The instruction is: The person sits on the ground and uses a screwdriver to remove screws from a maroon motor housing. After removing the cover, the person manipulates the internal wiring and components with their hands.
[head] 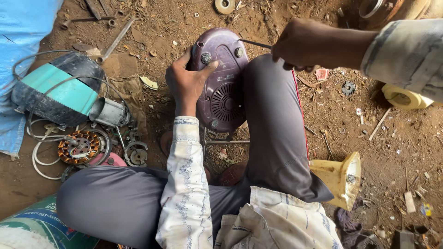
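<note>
We're sitting on bare dirt with the purple appliance base (220, 78) turned underside up and wedged against our right knee, and the left hand (184, 80) is clamped on its left edge, thumb pressed onto the shell near a screw (206, 57), fingers curled round the rim. The right hand (300, 45) is closed in a fist around the handle of a thin screwdriver (254, 44), whose dark shaft slants in toward the screw post (238, 52) at the top right of the housing; whether the tip is seated there, we cannot tell from here. To do this well, we judge the shaft wants to line up more squarely with the fastener rather than come in so flat, and the left hand should press the shell hard against the leg so it doesn't spin. As for the base itself: a rounded, pear-shaped plastic shell in dusty plum, with a round grille of vent slots (226, 102) low in the middle and pale feet or screw bosses at its corners. Off to the left lie a copper-wound stator (79, 146) and a dark motor with a teal band (57, 90).
</note>
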